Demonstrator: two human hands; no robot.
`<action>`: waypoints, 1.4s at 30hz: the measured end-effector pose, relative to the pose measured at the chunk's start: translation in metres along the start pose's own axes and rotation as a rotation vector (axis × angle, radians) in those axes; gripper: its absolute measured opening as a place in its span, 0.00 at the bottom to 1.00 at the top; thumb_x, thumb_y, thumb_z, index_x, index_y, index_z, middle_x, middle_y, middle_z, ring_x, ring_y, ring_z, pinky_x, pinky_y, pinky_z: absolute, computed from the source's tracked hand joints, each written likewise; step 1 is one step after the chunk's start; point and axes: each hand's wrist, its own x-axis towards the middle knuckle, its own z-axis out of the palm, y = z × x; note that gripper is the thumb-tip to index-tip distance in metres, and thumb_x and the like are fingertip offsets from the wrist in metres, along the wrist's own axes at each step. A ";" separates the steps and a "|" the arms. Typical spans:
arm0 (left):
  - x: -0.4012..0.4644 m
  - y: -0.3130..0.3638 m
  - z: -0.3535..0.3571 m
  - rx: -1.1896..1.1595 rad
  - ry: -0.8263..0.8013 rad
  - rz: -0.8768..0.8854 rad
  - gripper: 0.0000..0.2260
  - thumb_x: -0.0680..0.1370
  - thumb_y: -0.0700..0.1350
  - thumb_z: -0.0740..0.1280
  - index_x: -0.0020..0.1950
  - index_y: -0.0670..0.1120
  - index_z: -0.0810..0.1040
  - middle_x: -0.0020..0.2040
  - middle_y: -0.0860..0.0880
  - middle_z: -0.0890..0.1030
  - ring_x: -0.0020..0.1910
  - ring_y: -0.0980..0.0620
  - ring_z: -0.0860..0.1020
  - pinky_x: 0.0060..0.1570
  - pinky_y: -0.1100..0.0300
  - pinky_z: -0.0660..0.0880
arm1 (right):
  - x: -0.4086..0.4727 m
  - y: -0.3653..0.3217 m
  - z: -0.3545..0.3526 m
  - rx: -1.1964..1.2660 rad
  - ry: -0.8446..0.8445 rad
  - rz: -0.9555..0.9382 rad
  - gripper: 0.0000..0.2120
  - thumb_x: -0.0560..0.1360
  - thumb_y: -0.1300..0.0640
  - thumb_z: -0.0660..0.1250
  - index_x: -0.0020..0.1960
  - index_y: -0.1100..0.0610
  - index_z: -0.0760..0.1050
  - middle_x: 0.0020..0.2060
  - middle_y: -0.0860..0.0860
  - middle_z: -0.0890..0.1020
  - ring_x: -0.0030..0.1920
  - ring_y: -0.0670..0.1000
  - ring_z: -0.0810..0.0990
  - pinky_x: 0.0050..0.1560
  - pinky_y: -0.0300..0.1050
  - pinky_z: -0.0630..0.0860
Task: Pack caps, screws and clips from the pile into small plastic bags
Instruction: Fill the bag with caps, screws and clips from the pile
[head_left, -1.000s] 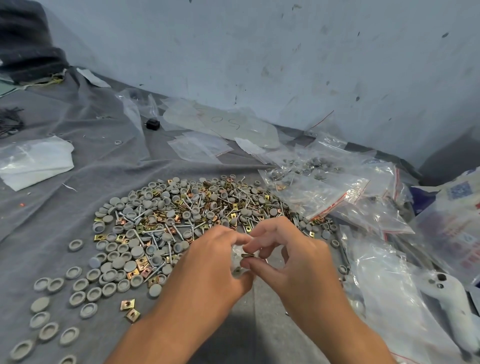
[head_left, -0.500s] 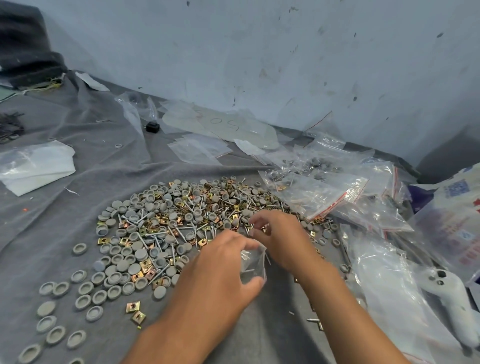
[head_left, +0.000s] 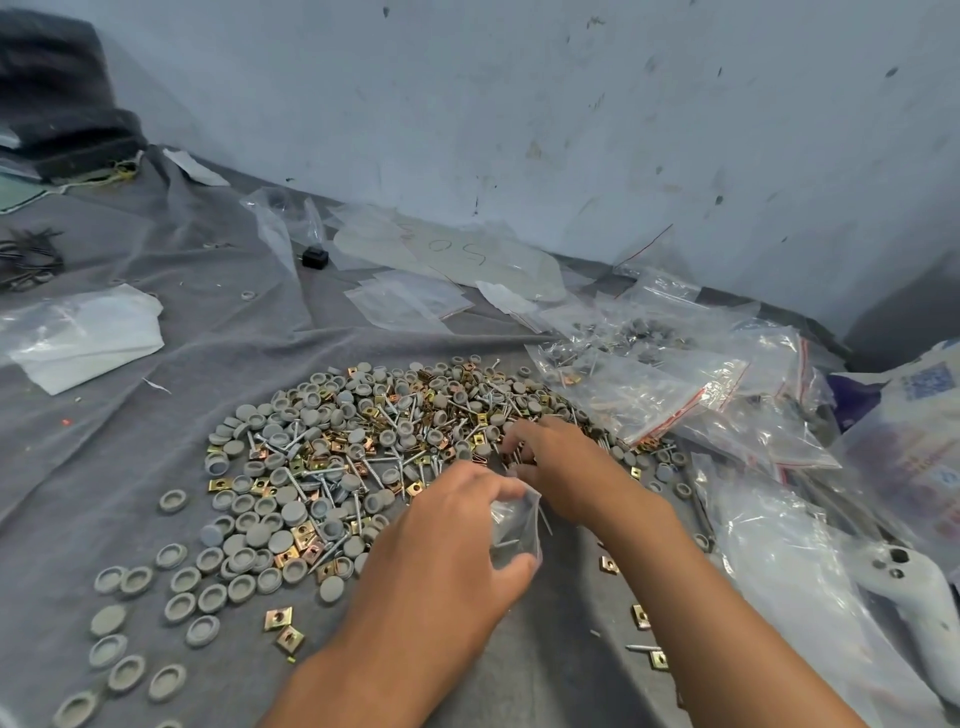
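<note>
A: What changed near the bottom of the frame?

B: The left hand (head_left: 441, 551) still pinches the small plastic bag (head_left: 514, 530) at centre, but the right hand (head_left: 558, 467) has left the bag's mouth and gone up to the pile (head_left: 374, 441). Its fingers curl among the screws there; I cannot tell if they pinch one.

A: So the last piece is dropped in?

B: I judge yes, and another is being fetched.

A: How does the bag lie?

B: Its long axis is nearly upright, mouth toward the upper frame, with one screw's tip (head_left: 545, 519) at its right edge.
</note>
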 end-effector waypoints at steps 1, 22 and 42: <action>0.000 0.000 0.000 0.003 0.000 -0.002 0.19 0.74 0.57 0.71 0.64 0.62 0.75 0.59 0.67 0.72 0.52 0.65 0.73 0.53 0.64 0.73 | -0.001 0.001 0.001 0.004 -0.002 -0.014 0.10 0.79 0.51 0.68 0.60 0.46 0.74 0.54 0.48 0.72 0.57 0.52 0.75 0.57 0.52 0.75; 0.002 -0.003 0.004 0.014 -0.041 -0.031 0.20 0.72 0.57 0.73 0.62 0.64 0.75 0.56 0.68 0.73 0.43 0.66 0.72 0.48 0.61 0.75 | -0.026 0.023 0.005 0.072 0.062 -0.086 0.09 0.80 0.51 0.67 0.59 0.47 0.72 0.46 0.43 0.70 0.49 0.48 0.72 0.50 0.49 0.73; 0.001 -0.007 0.006 0.029 -0.028 -0.018 0.20 0.72 0.60 0.72 0.62 0.66 0.74 0.57 0.69 0.72 0.45 0.64 0.74 0.50 0.60 0.76 | -0.035 0.015 0.006 -0.035 0.162 -0.177 0.09 0.82 0.50 0.63 0.61 0.43 0.76 0.52 0.44 0.74 0.56 0.48 0.74 0.53 0.49 0.77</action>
